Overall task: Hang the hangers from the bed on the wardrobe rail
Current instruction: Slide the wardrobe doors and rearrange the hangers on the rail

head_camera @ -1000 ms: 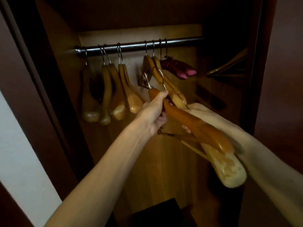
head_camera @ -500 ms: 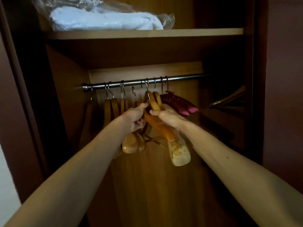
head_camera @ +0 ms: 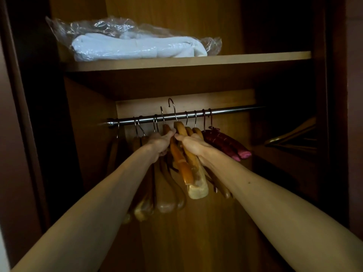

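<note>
Hangers [head_camera: 186,163] raised to mid-rail [head_camera: 225,111], hooks above it, not yet on. Left hand [head_camera: 160,143] and right hand [head_camera: 191,145] each curled round one. Risk: hooks snagging neighbours, missing rail, dropping.

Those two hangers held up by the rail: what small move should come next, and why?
Probably lower them. Both hands, left hand and right hand, grip wooden hangers whose hooks rise above the rail, so easing down should seat them in the gap.

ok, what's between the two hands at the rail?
Head view: two wooden hangers, held between left hand and right hand, hooks raised above the rail.
</note>
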